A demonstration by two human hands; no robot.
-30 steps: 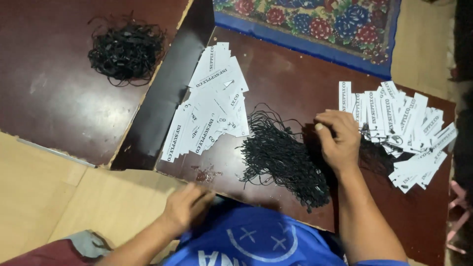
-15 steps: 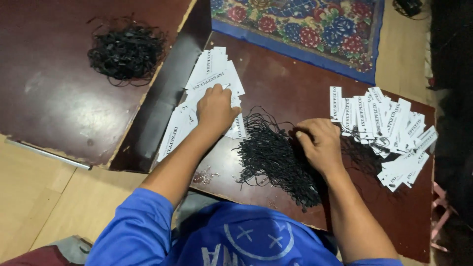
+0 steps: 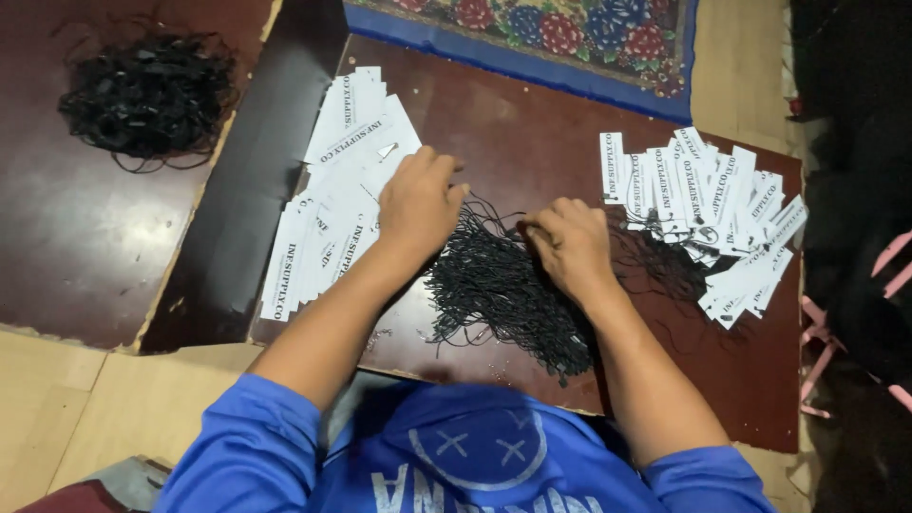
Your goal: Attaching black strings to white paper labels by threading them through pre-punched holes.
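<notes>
A tangled black cord heap (image 3: 147, 95) lies well off to the left. The left hand (image 3: 418, 204) rests palm-down on the spread of white paper tags (image 3: 332, 199), fingers loosely curled, seemingly picking one tag out. Between the hands lies the bundle of black string loops (image 3: 503, 294); the right hand (image 3: 570, 247) pinches at its upper edge, apparently singling out one strand. Right of that hand, strung tags (image 3: 712, 218) fan across the dark surface (image 3: 532, 133). Pairing tag with string looks to be the step; it calls for fine separation.
</notes>
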